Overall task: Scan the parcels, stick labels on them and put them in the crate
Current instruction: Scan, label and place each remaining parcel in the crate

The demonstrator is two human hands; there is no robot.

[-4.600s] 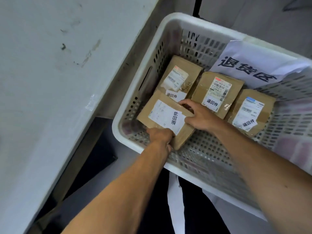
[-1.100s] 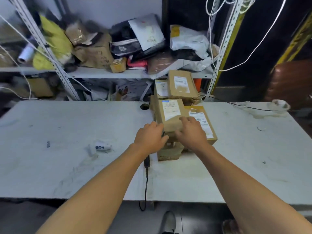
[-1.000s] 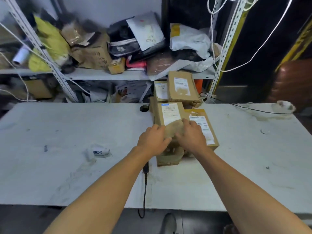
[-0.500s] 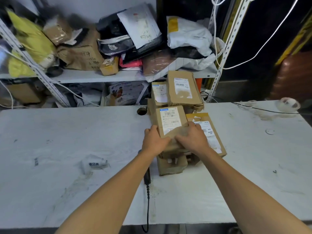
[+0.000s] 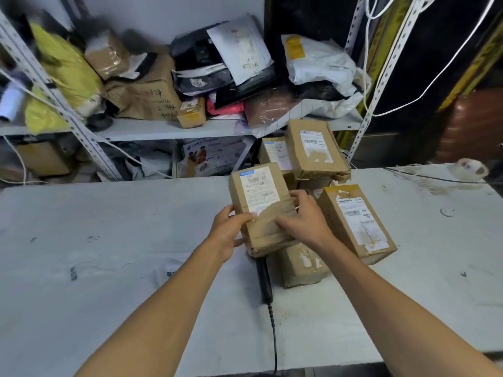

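Above the table [image 5: 109, 240]: you hold one parcel [image 5: 261, 210], label up, over the pile.
Left hand [image 5: 227, 235]: your fingers curl round its left edge.
Right hand [image 5: 302, 221]: your fingers clasp its right side, thumb on top.
Scanner [image 5: 265, 281]: lies on the table under the parcel, cable trailing toward you.
Other parcels [image 5: 353, 221]: stacked just beside your right hand.
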